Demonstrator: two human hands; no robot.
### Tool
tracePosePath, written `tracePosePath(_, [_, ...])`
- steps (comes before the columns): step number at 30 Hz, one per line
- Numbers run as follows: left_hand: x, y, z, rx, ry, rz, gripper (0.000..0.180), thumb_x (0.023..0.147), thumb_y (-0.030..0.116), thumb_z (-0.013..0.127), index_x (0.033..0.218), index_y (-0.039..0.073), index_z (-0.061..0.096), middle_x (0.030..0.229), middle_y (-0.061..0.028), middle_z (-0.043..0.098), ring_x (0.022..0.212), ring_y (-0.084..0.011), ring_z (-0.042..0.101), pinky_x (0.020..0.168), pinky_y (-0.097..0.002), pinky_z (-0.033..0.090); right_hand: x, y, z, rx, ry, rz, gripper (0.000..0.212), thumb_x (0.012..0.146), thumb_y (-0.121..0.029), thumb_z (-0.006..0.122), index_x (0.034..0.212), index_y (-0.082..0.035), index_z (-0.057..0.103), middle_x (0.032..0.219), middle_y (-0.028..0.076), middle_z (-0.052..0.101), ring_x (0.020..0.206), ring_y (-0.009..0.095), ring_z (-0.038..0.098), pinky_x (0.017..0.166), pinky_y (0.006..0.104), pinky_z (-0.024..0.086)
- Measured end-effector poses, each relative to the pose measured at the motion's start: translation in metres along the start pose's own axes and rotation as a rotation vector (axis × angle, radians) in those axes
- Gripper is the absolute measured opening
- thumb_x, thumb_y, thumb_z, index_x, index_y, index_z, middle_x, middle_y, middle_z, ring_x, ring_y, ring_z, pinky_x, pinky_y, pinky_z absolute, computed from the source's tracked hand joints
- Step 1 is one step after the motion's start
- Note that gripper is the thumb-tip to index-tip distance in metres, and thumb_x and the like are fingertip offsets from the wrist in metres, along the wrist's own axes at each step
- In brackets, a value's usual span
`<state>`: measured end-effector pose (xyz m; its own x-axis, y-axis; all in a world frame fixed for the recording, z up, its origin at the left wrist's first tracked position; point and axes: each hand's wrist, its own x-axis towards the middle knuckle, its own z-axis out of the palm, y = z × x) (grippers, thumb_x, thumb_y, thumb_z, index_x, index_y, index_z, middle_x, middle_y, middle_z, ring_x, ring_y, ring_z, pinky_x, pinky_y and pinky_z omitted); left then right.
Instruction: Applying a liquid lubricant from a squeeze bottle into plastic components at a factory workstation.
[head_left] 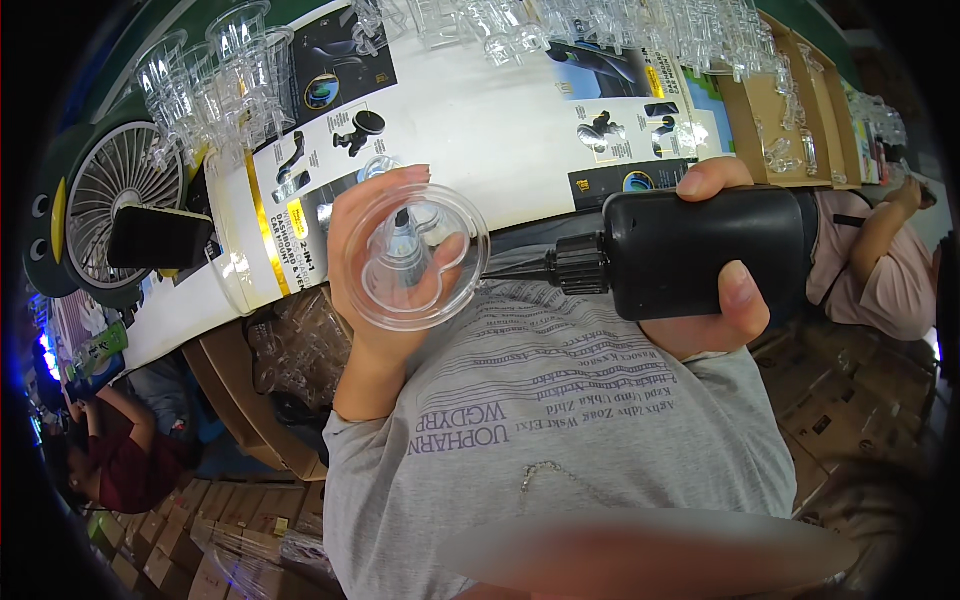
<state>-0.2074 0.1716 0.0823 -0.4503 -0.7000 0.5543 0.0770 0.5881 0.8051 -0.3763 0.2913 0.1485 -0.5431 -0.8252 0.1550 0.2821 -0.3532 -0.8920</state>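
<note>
My left hand (pixel 362 300) is wrapped around a clear plastic cup-shaped part (pixel 440 300) with a wide round rim, whose open side faces up. Inside it a narrower, rounded inner shape shows through. My right hand (pixel 740 292) grips a black squeeze bottle (pixel 700 250), tipped onto its side, thumb and fingers around its body. Its ribbed black cap (pixel 580 264) carries a thin dark nozzle (pixel 515 272) that points left. The nozzle's tip lies at the right edge of the rim; whether they touch I cannot tell.
Clear plastic parts (pixel 215 90) stand at the table's far left, and more (pixel 640 25) line its back. A fan (pixel 125 205) has a phone (pixel 160 238) before it. An open cardboard tray (pixel 740 130) sits far right. Below left, a carton (pixel 235 400) holds clear parts. Other people work at both sides.
</note>
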Motion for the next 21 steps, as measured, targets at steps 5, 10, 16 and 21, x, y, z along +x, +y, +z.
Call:
tracePosePath(5, [-0.0007, 0.0002, -0.0022, 0.027, -0.033, -0.014, 0.049, 0.066, 0.004, 0.074, 0.109, 0.000, 0.050, 0.105, -0.0170, 0.055, 0.095, -0.0265, 0.056, 0.080, -0.0336, 0.048, 0.0014, -0.0012, -0.0014, -0.016, -0.023, 0.005, 0.052, 0.067, -0.028, 0.058, 0.105, 0.006, 0.046, 0.091, 0.016, 0.056, 0.079, 0.019, 0.059, 0.069, 0.0271, 0.050])
tracePosePath(10, [-0.0010, -0.0002, -0.0027, 0.028, -0.038, 0.021, 0.050, 0.066, 0.004, 0.074, 0.110, 0.000, 0.049, 0.105, -0.0173, 0.055, 0.095, -0.0272, 0.056, 0.081, -0.0341, 0.048, 0.0004, -0.0023, -0.0017, -0.027, 0.019, 0.016, 0.053, 0.067, -0.031, 0.059, 0.105, 0.005, 0.047, 0.091, 0.015, 0.055, 0.080, 0.019, 0.059, 0.069, 0.0278, 0.050])
tracePosePath(16, [-0.0009, 0.0004, -0.0025, 0.024, -0.049, 0.033, 0.051, 0.066, 0.003, 0.073, 0.110, 0.002, 0.049, 0.104, -0.0172, 0.055, 0.095, -0.0285, 0.057, 0.082, -0.0360, 0.048, 0.0011, 0.0003, -0.0085, 0.004, -0.024, -0.011, 0.055, 0.067, -0.031, 0.059, 0.106, 0.005, 0.047, 0.097, 0.015, 0.053, 0.082, 0.019, 0.059, 0.070, 0.0278, 0.051])
tracePosePath(21, [-0.0009, -0.0006, -0.0006, 0.005, -0.035, 0.065, 0.050, 0.066, 0.004, 0.074, 0.109, 0.001, 0.049, 0.101, -0.0164, 0.056, 0.095, -0.0289, 0.057, 0.082, -0.0374, 0.048, 0.0009, 0.0005, -0.0093, -0.015, 0.023, -0.011, 0.056, 0.066, -0.032, 0.060, 0.106, 0.005, 0.047, 0.098, 0.015, 0.053, 0.083, 0.020, 0.059, 0.070, 0.0277, 0.051])
